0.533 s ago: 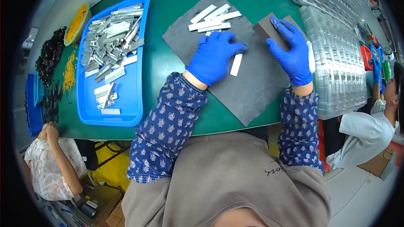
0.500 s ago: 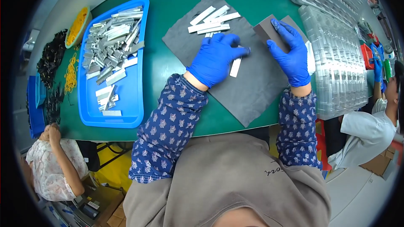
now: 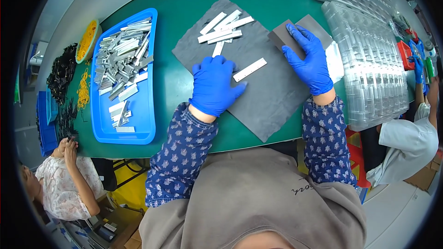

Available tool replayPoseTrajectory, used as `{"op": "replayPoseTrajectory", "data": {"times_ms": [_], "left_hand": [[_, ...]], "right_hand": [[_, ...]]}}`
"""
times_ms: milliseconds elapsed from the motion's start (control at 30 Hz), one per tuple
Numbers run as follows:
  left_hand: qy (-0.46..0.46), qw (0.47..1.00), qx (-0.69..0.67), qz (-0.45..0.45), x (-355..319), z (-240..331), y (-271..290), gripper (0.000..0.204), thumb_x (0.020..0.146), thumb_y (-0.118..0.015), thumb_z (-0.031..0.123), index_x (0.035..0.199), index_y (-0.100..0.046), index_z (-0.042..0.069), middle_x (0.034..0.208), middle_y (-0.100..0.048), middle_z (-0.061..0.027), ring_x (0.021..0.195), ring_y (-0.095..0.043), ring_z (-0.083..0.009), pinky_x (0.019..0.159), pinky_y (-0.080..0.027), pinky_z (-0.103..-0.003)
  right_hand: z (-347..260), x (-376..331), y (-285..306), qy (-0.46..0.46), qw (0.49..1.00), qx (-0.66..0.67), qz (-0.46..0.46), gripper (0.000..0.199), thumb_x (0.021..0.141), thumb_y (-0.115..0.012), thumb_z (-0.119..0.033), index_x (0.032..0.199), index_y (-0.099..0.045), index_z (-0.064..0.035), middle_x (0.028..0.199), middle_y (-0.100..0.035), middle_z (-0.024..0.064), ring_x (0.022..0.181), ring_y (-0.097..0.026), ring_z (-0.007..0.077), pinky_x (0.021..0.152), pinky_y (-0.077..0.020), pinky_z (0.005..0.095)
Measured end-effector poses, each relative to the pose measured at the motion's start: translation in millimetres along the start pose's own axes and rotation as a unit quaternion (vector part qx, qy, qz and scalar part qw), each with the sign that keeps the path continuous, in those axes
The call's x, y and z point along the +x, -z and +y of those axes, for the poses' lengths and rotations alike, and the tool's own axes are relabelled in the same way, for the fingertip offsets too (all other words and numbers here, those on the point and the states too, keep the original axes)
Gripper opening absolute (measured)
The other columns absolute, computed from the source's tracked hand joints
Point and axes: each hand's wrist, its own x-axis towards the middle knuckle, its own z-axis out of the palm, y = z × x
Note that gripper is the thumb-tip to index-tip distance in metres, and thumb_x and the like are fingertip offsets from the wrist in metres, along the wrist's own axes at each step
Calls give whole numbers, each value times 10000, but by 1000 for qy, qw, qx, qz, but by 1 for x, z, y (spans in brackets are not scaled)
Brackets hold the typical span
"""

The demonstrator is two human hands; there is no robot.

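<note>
My left hand, in a blue glove, rests over the dark grey mat with its fingers apart and nothing visible in them. One flat silver-white strip with small holes lies by itself just right of those fingers. Another strip reaches from the fingertips toward a loose pile of similar strips at the mat's far side. My right hand, also gloved, grips a grey rectangular block at the mat's right corner. Behind that hand a second flat grey piece shows.
To the left, a blue tray holds many metal strips. Beyond it are a bowl of yellow bands and black parts. Clear plastic trays are stacked on the right. Co-workers sit at both sides.
My left hand has drawn back to the left, off the single strip, which now lies turned at another angle in plain sight. My right hand keeps its grip on the block.
</note>
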Motion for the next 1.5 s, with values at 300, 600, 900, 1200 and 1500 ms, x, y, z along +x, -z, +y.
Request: {"op": "replayPoseTrajectory", "data": {"times_ms": [300,600,900,1200,1500], "left_hand": [[-1,999,-30,39,-8,-1,-18,240,729,-706,347,774,-615,130,815,-544,-61,838,-534,-268,777,-330,-426],[-3,997,-51,51,-9,-5,-25,239,726,-709,348,780,-624,131,819,-545,-64,844,-535,-262,772,-336,-427],[-9,998,-51,47,-9,-7,-31,237,731,-703,333,799,-611,125,831,-550,-69,848,-534,-264,776,-345,-428],[-4,998,-57,35,-7,-5,-27,241,733,-704,344,795,-621,126,819,-558,-64,843,-540,-260,770,-348,-428],[-3,997,-60,38,-9,-6,-26,233,732,-703,335,798,-624,127,822,-563,-63,841,-545,-260,771,-350,-431]], "right_hand": [[-35,-6,3,51,988,-126,-80,555,759,-720,-279,1284,-606,-143,1272,-546,224,1119,-538,376,996,-419,434],[-73,-13,-5,108,962,-176,-180,558,730,-701,-304,1261,-618,-150,1258,-552,215,1093,-544,380,925,-436,450],[-72,-3,-8,72,958,-221,-165,518,728,-701,-312,1218,-649,-152,1218,-578,209,1067,-558,375,908,-448,455],[-55,9,-5,89,961,-210,-157,577,702,-708,-323,1247,-619,-157,1195,-586,214,1040,-566,379,898,-457,455],[-46,14,-7,97,960,-214,-150,542,722,-698,-334,1228,-637,-147,1197,-582,211,1033,-569,370,902,-457,447]]}}
